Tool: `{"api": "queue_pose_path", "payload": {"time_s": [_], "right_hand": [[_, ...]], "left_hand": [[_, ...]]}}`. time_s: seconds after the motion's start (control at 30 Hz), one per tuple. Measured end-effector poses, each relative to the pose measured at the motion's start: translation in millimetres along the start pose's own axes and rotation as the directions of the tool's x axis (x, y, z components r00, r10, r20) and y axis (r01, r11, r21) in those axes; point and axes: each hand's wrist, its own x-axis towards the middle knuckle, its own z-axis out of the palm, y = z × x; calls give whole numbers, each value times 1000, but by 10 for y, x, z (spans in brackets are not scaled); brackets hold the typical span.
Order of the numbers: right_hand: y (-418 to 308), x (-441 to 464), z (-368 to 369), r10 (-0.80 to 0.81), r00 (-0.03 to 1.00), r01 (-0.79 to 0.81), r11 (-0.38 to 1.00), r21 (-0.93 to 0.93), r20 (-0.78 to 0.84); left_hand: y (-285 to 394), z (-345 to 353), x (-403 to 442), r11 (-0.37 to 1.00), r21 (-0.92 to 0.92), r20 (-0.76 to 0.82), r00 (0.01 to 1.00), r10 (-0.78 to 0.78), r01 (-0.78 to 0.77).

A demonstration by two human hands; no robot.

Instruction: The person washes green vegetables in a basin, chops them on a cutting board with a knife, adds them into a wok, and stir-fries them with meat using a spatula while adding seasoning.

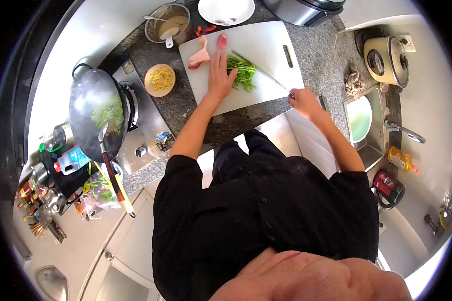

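Observation:
On the white cutting board lies a pile of chopped green vegetables. My left hand rests beside the pile's left edge, fingers stretched out and thumb toward the greens; whether it touches them is hard to tell. My right hand is closed round the handle of a kitchen knife, whose blade slants across the board over the right side of the greens. Past my left fingertips are a piece of raw meat and a smaller pink piece.
Left of the board stand a bowl of chopped yellowish bits and a metal pot with a white ladle. A steaming wok holds greens and a spatula. A white plate sits behind; a sink is at right.

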Motion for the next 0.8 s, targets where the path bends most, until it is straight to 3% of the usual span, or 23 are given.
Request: {"api": "queue_pose_path", "payload": {"time_s": [0.03,0.07,0.1,0.13,0.2,0.4,0.6,0.67,0.8], "right_hand": [[-71,-87,-31,169,980,-192,943,273,107],[-98,-157,-39,294,922,-384,778,498,253],[16,-220,190,353,871,-485,511,709,342],[56,-279,350,352,869,-489,510,707,347],[76,-396,591,271,829,-507,-6,862,489],[-251,-331,1104,100,844,-482,-291,827,527],[-786,-48,1262,103,874,-413,-353,839,474],[-937,26,1290,79,877,-417,-364,833,474],[-1189,111,1290,68,890,-398,-365,841,451]], "left_hand": [[-10,18,78,998,-30,10,999,49,-49],[-14,38,142,994,-60,17,995,97,-96],[4,41,191,994,-61,21,995,93,-92],[25,43,241,987,-64,51,987,152,-149],[54,73,286,978,-66,85,975,205,-200],[240,133,236,981,-20,139,971,192,-191],[381,226,192,992,30,75,990,123,-126],[411,237,176,998,-40,3,999,39,-39],[334,264,139,996,-85,-104,994,25,-34]]}}
